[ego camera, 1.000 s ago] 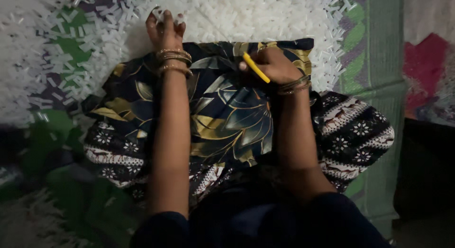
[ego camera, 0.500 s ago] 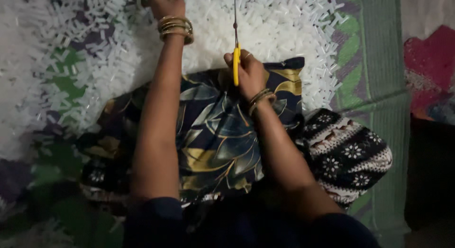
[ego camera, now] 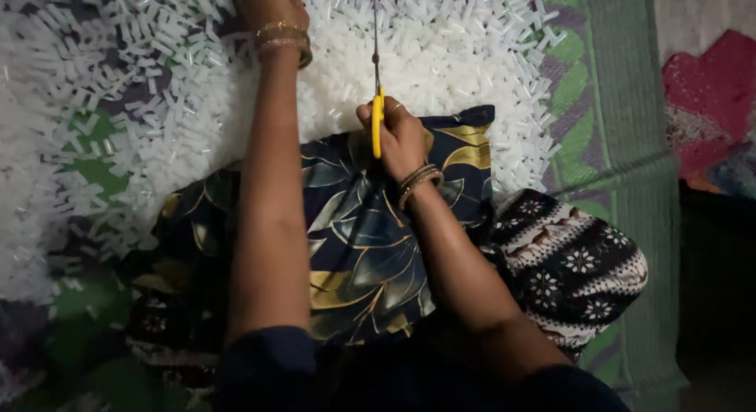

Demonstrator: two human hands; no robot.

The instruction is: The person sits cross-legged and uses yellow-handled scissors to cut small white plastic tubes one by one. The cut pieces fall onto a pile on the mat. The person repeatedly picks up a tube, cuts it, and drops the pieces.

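So, right hand (ego camera: 400, 136): fingers closed on yellow-handled scissors (ego camera: 376, 89)
Scissors: blades pointed straight away, over the white plastic bits (ego camera: 441, 58)
Left hand (ego camera: 272, 4): stretched into the pile, fingers cut off from view, can't be told

Both hands extended forward, right (ego camera: 398, 136) fisted (left (ego camera: 268, 4) cropped)

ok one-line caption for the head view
Right hand holds yellow-handled scissors over white cut pieces; left hand reaches into them.
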